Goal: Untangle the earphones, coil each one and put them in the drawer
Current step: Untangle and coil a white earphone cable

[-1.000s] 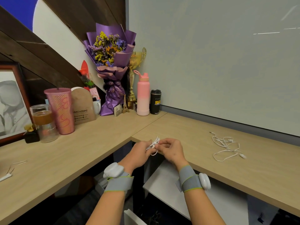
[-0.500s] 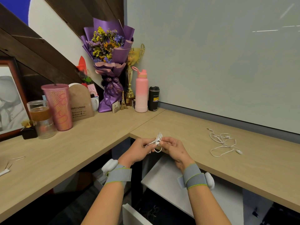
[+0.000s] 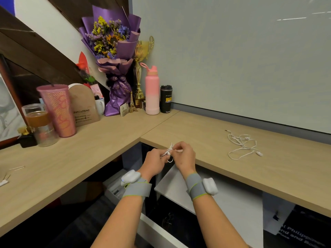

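While both hands meet in front of the pink bottle [image 3: 152,93], out past the bench [image 3: 89,149] edge and above the open drawer [image 3: 154,228], they share one white earphone [image 3: 169,152] bunched into a small bundle. The left hand [image 3: 155,161] has its fingers curled round the bundle. The right hand [image 3: 184,157] pinches a strand of it between thumb and fingertips, knuckles up. Short loops of cord stick up above the fingers and one loop hangs just beneath them. Each wrist wears a grey band with a white pod, the left band [image 3: 137,189] and the right band [image 3: 196,188].

A second earphone [image 3: 241,145] lies loose and uncoiled on the bench well to the right of the bottle and nearer the person, its cord in open loops, its plug end pointing toward the wall and a bud at the near right. It is apart from both hands.

The drawer sits below and in front of the bottle, under the bench, with a white front and a dark inside. A faint cord-like shape shows in it, too dim to tell what it is.

Just right of the bottle stands a black cup [image 3: 166,99], touching or nearly so. Just left of the bottle and behind it is a gold trophy [image 3: 141,56], and left of that a purple bouquet [image 3: 112,51]. Farther left of the bottle are a pink tumbler [image 3: 57,111] and a glass [image 3: 38,122] of brown drink, side by side on the bench.
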Available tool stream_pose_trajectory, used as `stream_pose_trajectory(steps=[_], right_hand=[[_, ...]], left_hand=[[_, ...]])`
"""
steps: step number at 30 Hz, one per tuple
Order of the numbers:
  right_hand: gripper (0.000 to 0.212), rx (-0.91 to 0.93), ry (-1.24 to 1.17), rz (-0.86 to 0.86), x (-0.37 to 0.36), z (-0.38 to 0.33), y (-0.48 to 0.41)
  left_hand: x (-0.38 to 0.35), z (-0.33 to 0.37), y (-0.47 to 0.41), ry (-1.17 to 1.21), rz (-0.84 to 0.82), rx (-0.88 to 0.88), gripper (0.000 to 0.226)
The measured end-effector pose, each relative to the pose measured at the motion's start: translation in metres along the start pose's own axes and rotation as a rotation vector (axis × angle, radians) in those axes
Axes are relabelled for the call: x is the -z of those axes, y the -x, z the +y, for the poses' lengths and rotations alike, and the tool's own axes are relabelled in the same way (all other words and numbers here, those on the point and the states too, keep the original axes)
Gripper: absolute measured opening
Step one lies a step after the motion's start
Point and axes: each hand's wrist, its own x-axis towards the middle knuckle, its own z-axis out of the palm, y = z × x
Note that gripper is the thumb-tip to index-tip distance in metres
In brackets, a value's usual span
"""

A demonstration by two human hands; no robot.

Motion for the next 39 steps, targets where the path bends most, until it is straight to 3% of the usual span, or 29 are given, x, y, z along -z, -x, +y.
stream_pose_trajectory(steps=[6, 16, 24, 31, 39], right_hand=[[0.014, 0.179, 0.144, -0.192, 0.005, 0.000, -0.001], [0.016, 0.238, 0.130, -0.153, 0.000, -0.004, 0.000], [0.014, 0.281, 0.158, -0.139, 0.005, 0.004, -0.003], [0.015, 0.342, 0.195, -0.223, 0.010, 0.006, -0.007], [0.011, 0.394, 0.235, -0.294, 0.012, 0.008, -0.011]], left_hand=[[0.011, -0.010, -0.001, 0.030, 0.011, 0.041, 0.016], [0.025, -0.008, -0.007, 0.007, -0.027, 0.044, 0.020], [0.025, -0.005, -0.012, 0.147, -0.246, 0.044, 0.023], [0.020, -0.002, -0.012, 0.252, -0.273, 0.069, 0.034], [0.025, -0.006, -0.012, 0.181, -0.339, 0.063, 0.024]])
